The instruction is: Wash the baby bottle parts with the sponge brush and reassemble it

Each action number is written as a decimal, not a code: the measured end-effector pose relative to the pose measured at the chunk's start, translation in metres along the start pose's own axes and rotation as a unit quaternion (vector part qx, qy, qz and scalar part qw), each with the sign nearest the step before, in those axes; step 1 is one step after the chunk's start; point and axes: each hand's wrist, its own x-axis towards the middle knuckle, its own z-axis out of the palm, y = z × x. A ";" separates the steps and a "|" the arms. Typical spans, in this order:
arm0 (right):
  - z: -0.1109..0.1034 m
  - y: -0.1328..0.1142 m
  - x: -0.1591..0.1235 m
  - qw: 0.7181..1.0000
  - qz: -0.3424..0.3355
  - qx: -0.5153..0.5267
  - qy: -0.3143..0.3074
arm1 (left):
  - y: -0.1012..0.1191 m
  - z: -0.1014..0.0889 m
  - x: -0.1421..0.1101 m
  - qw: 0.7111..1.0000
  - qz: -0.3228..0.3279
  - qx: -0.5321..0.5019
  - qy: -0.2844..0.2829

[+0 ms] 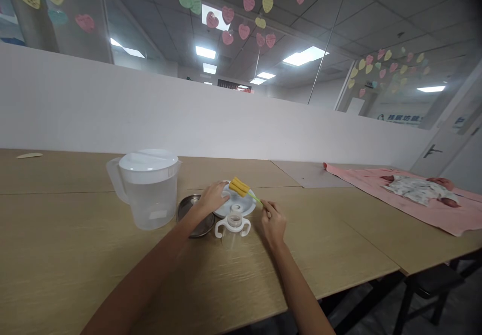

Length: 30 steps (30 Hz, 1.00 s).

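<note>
Clearly, my right fingers (268,207) hold the sponge brush (239,186) over the white dish (247,207); my left fingers (217,188) are loosely spread. One low swing could tip the open bottle (229,240), because it stands so near on the desk (320,244). The metal bowl (203,230) has some small pale piece; the pitcher (150,199) is lidded, content I cannot tell.

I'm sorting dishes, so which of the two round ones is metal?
The grey dish nearer the lidded pitcher; its shiny metal sets it apart from the white dish to its right.
</note>
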 end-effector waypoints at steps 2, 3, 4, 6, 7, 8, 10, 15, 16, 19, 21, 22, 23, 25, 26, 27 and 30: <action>0.000 0.000 0.000 1.000 0.010 -0.006 0.002 | 0.000 0.004 -0.002 1.000 0.008 0.004 -0.022; 0.000 0.000 0.000 1.000 0.016 -0.009 0.005 | -0.001 0.007 -0.003 0.999 0.009 0.008 -0.032; 0.000 0.000 0.000 1.000 0.020 -0.010 0.008 | -0.002 0.009 -0.003 0.999 0.006 0.012 -0.040; 0.000 0.000 0.001 1.000 0.020 -0.010 0.014 | -0.004 0.013 -0.004 0.999 -0.004 0.021 -0.048; 0.000 0.000 0.001 1.000 0.018 -0.009 0.016 | -0.006 0.014 -0.004 0.998 -0.010 0.024 -0.050; 0.000 0.000 0.001 1.000 0.015 -0.009 0.016 | -0.007 0.015 -0.004 0.998 -0.017 0.026 -0.052; 0.001 0.001 0.000 1.000 0.014 -0.010 0.013 | -0.009 0.015 -0.003 0.998 -0.031 0.031 -0.051; 0.002 0.002 0.000 1.000 0.024 -0.016 0.009 | -0.012 0.019 0.001 0.997 -0.061 0.041 -0.028; 0.002 0.002 -0.001 1.000 0.025 -0.016 0.009 | -0.012 0.019 0.002 0.997 -0.062 0.040 -0.022; 0.001 0.001 0.000 0.999 0.025 -0.019 0.007 | -0.014 0.020 0.004 0.998 -0.053 0.032 -0.014; 0.000 0.000 0.000 0.999 0.028 -0.021 0.005 | -0.014 0.020 0.004 0.999 -0.045 0.026 -0.013; 0.000 0.000 0.000 0.999 0.031 -0.022 0.003 | -0.014 0.019 0.004 0.999 -0.042 0.024 -0.012; 0.000 0.000 0.000 0.999 0.035 -0.023 0.001 | -0.014 0.019 0.003 0.999 -0.040 0.022 -0.012; -0.001 -0.001 0.000 0.999 0.041 -0.022 -0.003 | -0.013 0.018 0.002 0.999 -0.036 0.021 -0.014; -0.001 -0.001 0.000 0.999 0.043 -0.021 -0.004 | -0.013 0.017 0.002 0.999 -0.035 0.021 -0.015; -0.001 0.000 0.000 0.999 0.043 -0.020 -0.005 | -0.013 0.017 0.002 0.999 -0.034 0.022 -0.017; -0.001 0.000 0.000 0.999 0.041 -0.015 -0.005 | -0.012 0.017 0.002 0.999 -0.034 0.030 -0.026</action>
